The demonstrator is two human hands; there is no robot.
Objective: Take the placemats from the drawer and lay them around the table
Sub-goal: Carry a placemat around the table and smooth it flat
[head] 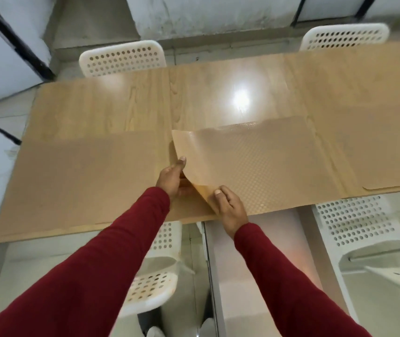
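both hands' grip pinching a tan placemat (pixel 262 164) on wooden table (pixel 145 103), left hand (pixel 171 177) lifting curled edge, right hand (pixel 230 206) at near corner

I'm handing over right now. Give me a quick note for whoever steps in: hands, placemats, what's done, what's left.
Left hand: gripping the lifted left edge of the middle placemat.
Right hand: pinching that mat's near left corner.
Done: a left placemat lies flat on the table; a right placemat too.
Left: flatten the middle mat. The far side looks blurred; check it.
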